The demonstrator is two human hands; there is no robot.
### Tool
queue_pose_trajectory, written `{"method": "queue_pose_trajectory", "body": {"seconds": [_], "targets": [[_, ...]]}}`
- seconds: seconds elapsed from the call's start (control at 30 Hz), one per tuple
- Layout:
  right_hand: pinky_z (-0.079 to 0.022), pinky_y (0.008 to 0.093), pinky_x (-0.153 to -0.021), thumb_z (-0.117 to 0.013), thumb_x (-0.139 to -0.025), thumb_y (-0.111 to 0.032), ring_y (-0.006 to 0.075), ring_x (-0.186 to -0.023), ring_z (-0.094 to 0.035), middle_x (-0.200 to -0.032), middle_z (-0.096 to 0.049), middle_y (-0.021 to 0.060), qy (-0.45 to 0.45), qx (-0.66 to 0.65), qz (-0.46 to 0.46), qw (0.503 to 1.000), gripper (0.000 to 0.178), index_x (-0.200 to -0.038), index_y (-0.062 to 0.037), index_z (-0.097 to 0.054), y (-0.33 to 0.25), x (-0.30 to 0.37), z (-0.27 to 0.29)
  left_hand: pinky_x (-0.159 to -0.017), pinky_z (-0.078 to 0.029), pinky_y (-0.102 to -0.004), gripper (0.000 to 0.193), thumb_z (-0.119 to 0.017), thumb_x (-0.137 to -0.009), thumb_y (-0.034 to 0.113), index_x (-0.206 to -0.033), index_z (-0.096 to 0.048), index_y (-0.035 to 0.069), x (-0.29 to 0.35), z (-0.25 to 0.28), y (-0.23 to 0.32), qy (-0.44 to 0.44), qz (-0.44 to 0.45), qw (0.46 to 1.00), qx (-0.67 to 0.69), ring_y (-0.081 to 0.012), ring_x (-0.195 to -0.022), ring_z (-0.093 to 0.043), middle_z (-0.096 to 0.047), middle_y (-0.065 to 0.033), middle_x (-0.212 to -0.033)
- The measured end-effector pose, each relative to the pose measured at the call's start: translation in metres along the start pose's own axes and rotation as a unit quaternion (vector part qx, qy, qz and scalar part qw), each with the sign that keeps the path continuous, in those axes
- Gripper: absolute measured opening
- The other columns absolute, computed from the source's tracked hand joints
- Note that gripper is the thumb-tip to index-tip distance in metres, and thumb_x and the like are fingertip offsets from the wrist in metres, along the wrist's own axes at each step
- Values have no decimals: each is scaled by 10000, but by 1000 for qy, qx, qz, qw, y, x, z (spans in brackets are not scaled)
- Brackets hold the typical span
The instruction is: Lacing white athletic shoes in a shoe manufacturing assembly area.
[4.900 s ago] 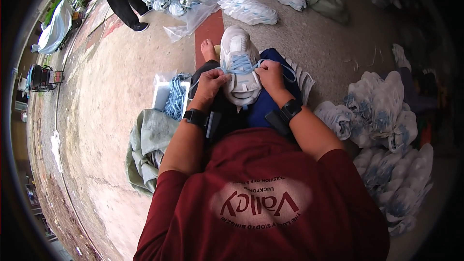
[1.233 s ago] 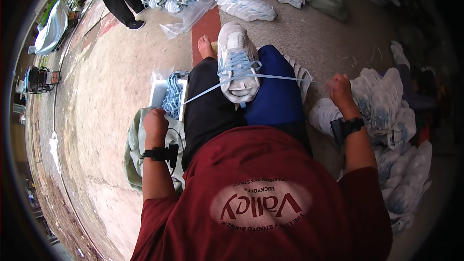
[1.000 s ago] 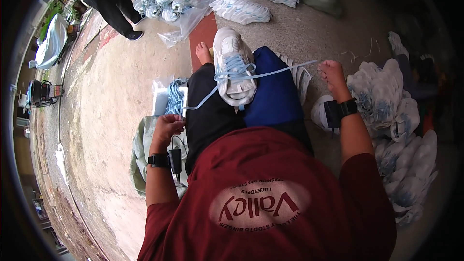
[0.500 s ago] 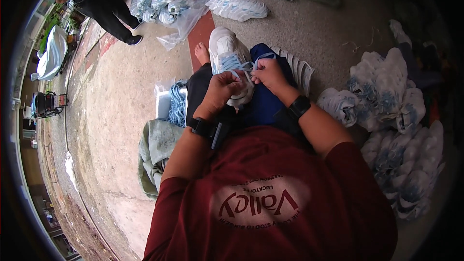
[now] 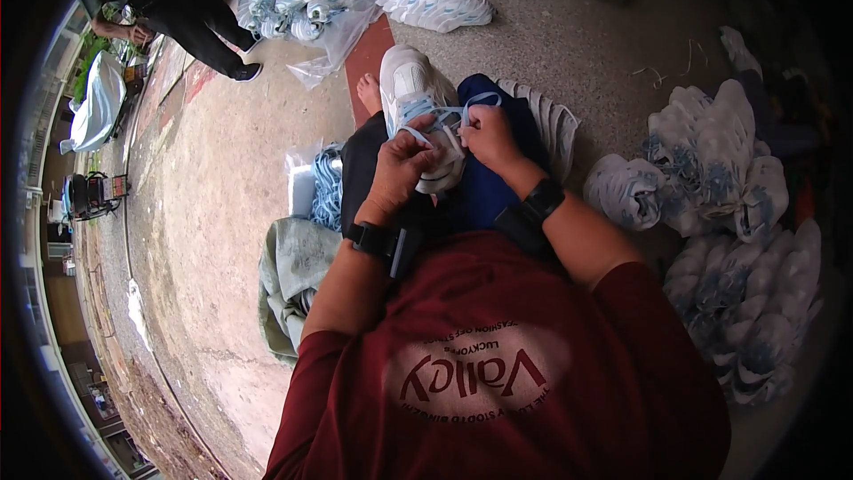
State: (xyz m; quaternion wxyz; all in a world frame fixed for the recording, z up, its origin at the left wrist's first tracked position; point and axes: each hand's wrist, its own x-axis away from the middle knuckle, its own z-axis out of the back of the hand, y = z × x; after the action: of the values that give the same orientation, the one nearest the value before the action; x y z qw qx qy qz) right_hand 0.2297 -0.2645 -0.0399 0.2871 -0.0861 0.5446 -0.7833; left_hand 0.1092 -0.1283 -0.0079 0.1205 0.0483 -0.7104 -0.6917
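Observation:
A white sneaker point(image 5: 406, 73) rests on my lap, its toe pointing away from me. Light blue shoelace point(image 5: 482, 99) runs through its eyelets and arcs over to the right. My left hand point(image 5: 404, 164) pinches the lace near the shoe's opening, with a strand rising over its fingers. Just to the right, my right hand point(image 5: 490, 139) has thumb and forefinger closed on the lace's other part, beside the blue cloth point(image 5: 484, 178) on my thigh. The fingertips partly cover the lace ends and the shoe's collar.
Bundled white shoe uppers lie at right point(image 5: 711, 151) and ahead point(image 5: 435, 7). A bunch of blue laces point(image 5: 327, 185) sits left of my leg, above a grey-green sack point(image 5: 298, 267). A person in dark clothes point(image 5: 191, 13) stands far left; a parked cart point(image 5: 93, 196) is behind.
My left hand has dipped slightly and turned, lifting a lace strand over its fingers. My right hand stays pinched nearby. The standing person's hand has come into sight.

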Motion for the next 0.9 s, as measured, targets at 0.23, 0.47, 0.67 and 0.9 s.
{"method": "queue_pose_trajectory", "body": {"seconds": [0.23,0.47,0.67,0.9], "targets": [[-395,358,-468,-611,-675,-11,301,-508,-548,-572,-526,198,36,134,91,986,134,-605,27,-503,-9,-10,-18,-660,-453,-230,125,-606,-802,34,-922,-598,2,1,-3,-17,58,-28,998,10,-81,-725,-545,-590,-22,-922],[-463,433,-559,-628,-696,-115,371,-624,-587,-652,-569,224,-4,141,40,989,148,-659,11,-560,-20,13,-3,-570,-473,-282,119,-623,-763,78,-828,-612,-22,3,-14,-9,141,-75,951,-266,-152,-617,-592,-626,-92,-711],[-469,441,-625,-556,-727,-79,376,-692,-571,-714,-571,202,-23,222,129,966,60,-733,-19,-555,-27,32,-3,-603,-482,-373,123,-594,-744,107,-757,-623,-12,-8,-24,-9,133,-181,888,-401,-342,-684,-613,-618,-190,-722],[-446,454,-653,-486,-687,12,395,-729,-548,-745,-556,205,42,145,123,981,91,-741,-13,-554,-8,27,-11,-605,-488,-406,106,-581,-742,120,-706,-619,28,-19,-31,-7,110,-197,844,-486,-353,-668,-606,-621,-171,-759]]}}
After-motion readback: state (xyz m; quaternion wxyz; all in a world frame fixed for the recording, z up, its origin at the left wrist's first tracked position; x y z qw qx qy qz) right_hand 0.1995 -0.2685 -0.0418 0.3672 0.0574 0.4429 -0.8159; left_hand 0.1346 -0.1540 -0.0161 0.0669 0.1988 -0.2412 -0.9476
